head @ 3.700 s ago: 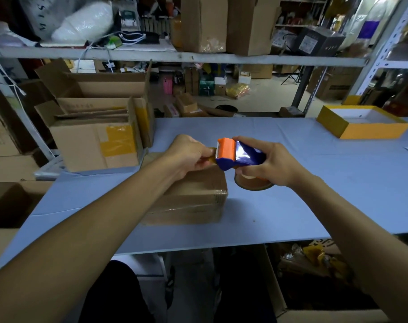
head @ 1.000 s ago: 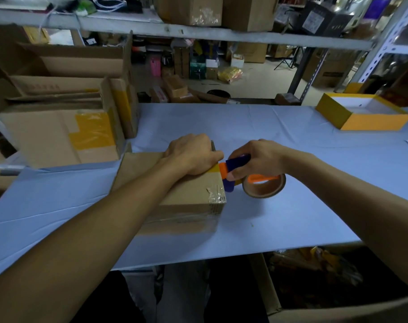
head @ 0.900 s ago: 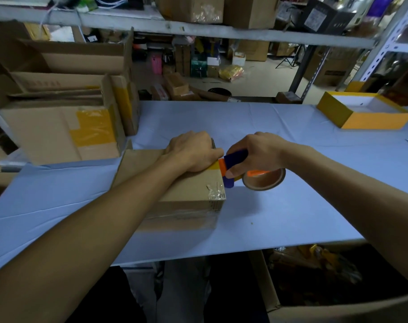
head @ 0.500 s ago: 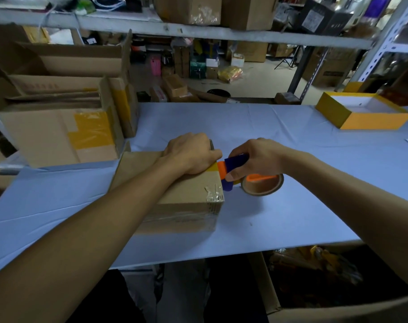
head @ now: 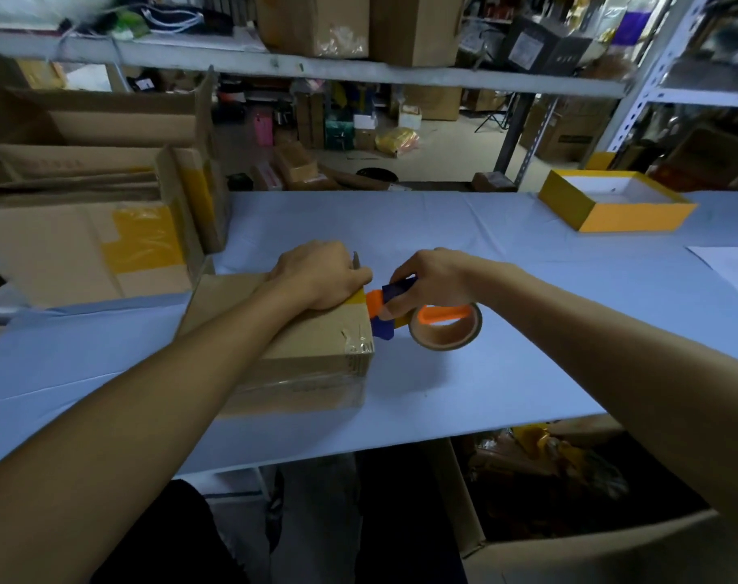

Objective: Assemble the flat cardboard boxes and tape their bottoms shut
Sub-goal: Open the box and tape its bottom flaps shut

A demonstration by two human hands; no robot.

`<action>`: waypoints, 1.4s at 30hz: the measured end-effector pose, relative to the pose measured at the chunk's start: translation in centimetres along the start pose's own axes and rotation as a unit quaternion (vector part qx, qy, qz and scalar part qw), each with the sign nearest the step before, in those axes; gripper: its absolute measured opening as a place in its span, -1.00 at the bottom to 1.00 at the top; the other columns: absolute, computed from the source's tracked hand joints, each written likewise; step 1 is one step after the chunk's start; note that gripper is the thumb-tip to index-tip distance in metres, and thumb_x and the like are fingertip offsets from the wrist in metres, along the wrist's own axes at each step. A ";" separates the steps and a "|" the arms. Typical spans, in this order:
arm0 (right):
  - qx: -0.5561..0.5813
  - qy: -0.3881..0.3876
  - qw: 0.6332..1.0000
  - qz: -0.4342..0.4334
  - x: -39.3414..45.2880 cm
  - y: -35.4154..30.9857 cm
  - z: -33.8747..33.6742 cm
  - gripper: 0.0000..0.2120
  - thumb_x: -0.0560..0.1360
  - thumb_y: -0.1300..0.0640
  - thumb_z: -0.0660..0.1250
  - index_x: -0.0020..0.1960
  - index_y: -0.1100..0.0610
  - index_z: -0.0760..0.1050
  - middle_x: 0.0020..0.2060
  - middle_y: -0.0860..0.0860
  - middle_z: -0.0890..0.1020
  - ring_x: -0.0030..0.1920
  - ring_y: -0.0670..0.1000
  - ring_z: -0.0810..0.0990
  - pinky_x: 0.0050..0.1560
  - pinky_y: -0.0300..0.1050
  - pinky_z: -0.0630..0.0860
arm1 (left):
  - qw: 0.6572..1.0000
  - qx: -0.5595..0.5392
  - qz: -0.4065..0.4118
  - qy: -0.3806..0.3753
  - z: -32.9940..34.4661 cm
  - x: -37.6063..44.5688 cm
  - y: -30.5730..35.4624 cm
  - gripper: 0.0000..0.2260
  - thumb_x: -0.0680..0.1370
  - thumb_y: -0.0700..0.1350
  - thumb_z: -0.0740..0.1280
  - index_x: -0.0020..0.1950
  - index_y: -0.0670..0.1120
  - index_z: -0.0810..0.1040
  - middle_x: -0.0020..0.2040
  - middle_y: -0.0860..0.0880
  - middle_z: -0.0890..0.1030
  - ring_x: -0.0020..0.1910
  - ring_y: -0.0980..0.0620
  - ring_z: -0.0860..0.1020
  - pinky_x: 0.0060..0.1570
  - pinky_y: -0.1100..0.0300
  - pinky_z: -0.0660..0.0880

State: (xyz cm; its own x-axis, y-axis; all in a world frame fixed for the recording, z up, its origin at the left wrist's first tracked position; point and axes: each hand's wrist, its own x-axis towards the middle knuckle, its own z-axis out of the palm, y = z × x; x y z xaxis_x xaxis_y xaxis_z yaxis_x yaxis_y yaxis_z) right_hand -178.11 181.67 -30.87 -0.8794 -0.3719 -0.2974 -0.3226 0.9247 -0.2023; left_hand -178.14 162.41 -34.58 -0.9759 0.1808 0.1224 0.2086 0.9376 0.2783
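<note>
A brown cardboard box (head: 312, 347) lies on the light blue table (head: 506, 373) in front of me, with clear tape along its near side. My left hand (head: 321, 276) presses down on the box's top at its right edge, fingers curled over the tape end. My right hand (head: 434, 280) grips the blue and orange tape dispenser (head: 394, 307), whose head is against the box's right side. The brown tape roll (head: 447, 330) hangs below my right hand.
Opened cardboard boxes (head: 89, 242) with yellow tape are stacked at the table's left end. A yellow tray-like box (head: 616, 204) sits at the back right, a white sheet (head: 734, 267) at the right edge. A large open carton (head: 569, 520) stands below the table's front edge.
Earlier the dispenser was held up above the box between both hands. It has since come down against the box's right edge, and in the last second both hands have barely moved.
</note>
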 end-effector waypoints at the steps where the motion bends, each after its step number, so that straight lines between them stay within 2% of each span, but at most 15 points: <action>1: -0.037 0.024 0.999 -0.010 0.0 -0.3 0.2 -0.38 0.11 -0.55 0.31 0.02 -0.22 0.56 -0.18 -0.14 0.61 -0.13 -0.05 0.54 -0.21 -0.12 0.45 | 1.000 -0.004 -0.001 -0.001 0.0 0.0 0.0 -0.58 0.54 0.19 0.25 -0.41 -0.04 0.45 -0.41 -0.05 0.48 -0.37 -0.03 0.47 -0.38 0.15 0.28; 3: -0.158 0.067 0.984 -0.040 0.2 -0.9 1.2 -0.38 0.07 -0.61 0.26 -0.07 -0.23 0.52 -0.26 -0.17 0.58 -0.20 -0.05 0.52 -0.25 -0.12 0.44 | 1.000 -0.009 -0.005 -0.005 0.0 0.0 0.0 -0.57 0.52 0.19 0.25 -0.44 -0.05 0.41 -0.44 -0.05 0.46 -0.40 -0.04 0.45 -0.40 0.15 0.25; 5: -0.193 0.097 0.975 -0.055 0.3 -1.2 2.5 -0.41 0.11 -0.61 0.26 -0.11 -0.20 0.50 -0.29 -0.15 0.57 -0.23 -0.02 0.51 -0.29 -0.11 0.41 | 1.000 -0.011 -0.009 -0.005 -0.1 -0.1 0.0 -0.57 0.51 0.18 0.25 -0.46 -0.05 0.38 -0.44 -0.05 0.43 -0.42 -0.04 0.41 -0.42 0.15 0.21; 12: -0.096 0.073 0.993 -0.011 0.1 1.0 1.9 -0.36 0.11 -0.60 0.22 0.02 -0.23 0.51 -0.21 -0.16 0.59 -0.17 -0.06 0.52 -0.23 -0.11 0.46 | 1.000 -0.015 -0.003 0.007 0.1 -0.3 -0.7 -0.56 0.48 0.25 0.19 -0.44 -0.04 0.37 -0.43 -0.03 0.43 -0.41 -0.04 0.43 -0.42 0.16 0.22; 15: -0.033 0.097 0.995 0.014 -0.7 2.5 1.9 -0.45 0.27 -0.52 0.28 0.10 -0.20 0.49 -0.13 -0.12 0.62 -0.12 -0.04 0.54 -0.11 -0.02 0.56 | 1.000 -0.011 0.002 0.001 0.1 -0.1 -0.9 -0.51 0.53 0.29 0.17 -0.44 -0.04 0.37 -0.43 -0.03 0.44 -0.41 -0.03 0.43 -0.42 0.15 0.21; 18: 0.066 0.165 0.983 0.037 -1.3 4.1 2.4 -0.53 0.44 -0.31 0.34 0.25 -0.12 0.47 -0.01 -0.08 0.62 -0.02 0.03 0.56 -0.01 0.04 0.56 | 1.000 -0.023 0.013 0.003 0.0 -0.3 -0.5 -0.48 0.61 0.29 0.09 -0.39 -0.05 0.39 -0.38 -0.06 0.45 -0.35 -0.05 0.45 -0.38 0.12 0.25; 21: 0.085 0.263 0.960 0.051 -1.4 5.0 3.4 -0.57 0.55 -0.07 0.32 0.39 -0.05 0.40 0.09 0.06 0.61 0.03 0.13 0.56 -0.03 0.01 0.52 | 0.997 -0.055 0.031 0.036 -1.4 -0.9 0.0 -0.54 0.66 0.18 0.07 -0.21 -0.10 0.51 -0.23 -0.10 0.53 -0.18 -0.09 0.50 -0.23 0.06 0.37; 24: 0.062 0.295 0.952 0.048 -1.1 4.6 5.3 -0.53 0.58 0.16 0.25 0.48 0.01 0.31 0.13 0.19 0.53 0.06 0.24 0.52 -0.04 -0.02 0.43 | 0.995 0.023 0.014 0.091 -3.1 -3.0 1.1 -0.58 0.63 0.21 0.10 0.05 -0.08 0.56 0.01 -0.10 0.58 0.05 -0.13 0.52 -0.05 0.02 0.44; 26: 0.061 0.282 0.957 0.037 -1.0 3.9 6.7 -0.51 0.55 0.25 0.26 0.47 0.05 0.34 0.16 0.23 0.51 0.11 0.27 0.50 0.07 0.04 0.45 | 0.992 0.078 -0.052 0.086 -2.9 -5.9 2.2 -0.38 0.53 0.39 0.05 0.25 -0.07 0.51 0.21 -0.15 0.51 0.21 -0.18 0.42 0.12 -0.09 0.38; 29: 0.093 0.296 0.950 0.028 -1.0 3.0 8.2 -0.56 0.49 0.30 0.29 0.35 0.12 0.48 0.17 0.21 0.51 0.18 0.24 0.47 0.20 0.05 0.41 | 0.991 0.086 -0.103 0.005 -1.7 -10.5 3.5 -0.13 0.40 0.54 -0.05 0.43 -0.07 0.35 0.40 -0.20 0.37 0.34 -0.20 0.32 0.23 -0.15 0.28; 31: 0.149 0.332 0.931 0.037 -1.1 2.0 8.0 -0.63 0.52 0.27 0.28 0.31 0.12 0.52 0.21 0.15 0.49 0.23 0.18 0.45 0.23 0.00 0.41 | 0.991 0.107 -0.086 -0.005 -0.9 -12.0 3.3 -0.14 0.44 0.51 -0.03 0.51 -0.08 0.24 0.52 -0.18 0.26 0.47 -0.17 0.24 0.36 -0.14 0.19; 34: 0.152 0.362 0.917 -0.068 -1.9 -0.1 6.6 -0.66 0.54 0.30 0.26 0.27 0.07 0.56 0.23 0.06 0.52 0.27 0.08 0.44 0.17 -0.19 0.33 | 0.995 0.091 -0.037 0.012 -1.2 -12.3 2.3 -0.20 0.48 0.45 0.05 0.56 -0.04 0.19 0.58 -0.14 0.17 0.54 -0.10 0.15 0.44 -0.03 0.09; 37: 0.153 0.319 0.921 -0.163 -3.0 -2.1 5.4 -0.52 0.50 0.44 0.16 0.27 0.06 0.56 0.27 0.04 0.52 0.28 -0.02 0.44 0.22 -0.30 0.31 | 0.995 0.064 0.065 -0.036 -2.4 -12.3 0.2 -0.27 0.50 0.36 0.16 0.57 0.01 0.17 0.60 -0.06 0.12 0.57 0.00 0.07 0.48 0.01 0.02; 40: 0.178 0.271 0.928 -0.186 -3.7 -3.3 5.4 -0.51 0.52 0.47 0.11 0.25 0.08 0.59 0.27 0.01 0.54 0.28 -0.09 0.46 0.28 -0.30 0.35 | 0.984 0.042 0.135 -0.112 -4.2 -12.3 -2.7 -0.24 0.45 0.32 0.15 0.60 0.10 0.09 0.62 0.09 0.02 0.57 0.16 -0.05 0.52 -0.01 -0.16; 42: 0.196 0.240 0.930 -0.197 -4.0 -3.8 6.0 -0.55 0.54 0.43 0.12 0.23 0.09 0.61 0.27 0.00 0.55 0.25 -0.19 0.44 0.23 -0.44 0.30 | 0.977 0.020 0.156 -0.147 -5.1 -12.4 -4.1 -0.25 0.40 0.25 0.11 0.60 0.15 0.08 0.61 0.16 0.00 0.56 0.19 -0.11 0.51 -0.06 -0.26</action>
State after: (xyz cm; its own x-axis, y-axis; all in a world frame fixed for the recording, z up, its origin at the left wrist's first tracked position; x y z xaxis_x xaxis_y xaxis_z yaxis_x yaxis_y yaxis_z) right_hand -171.21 179.14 -34.53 -0.8052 -0.5092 0.3039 -0.5834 0.5886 -0.5596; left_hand -166.62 154.79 -32.41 -0.8429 0.5314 -0.0848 0.5017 0.8330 0.2334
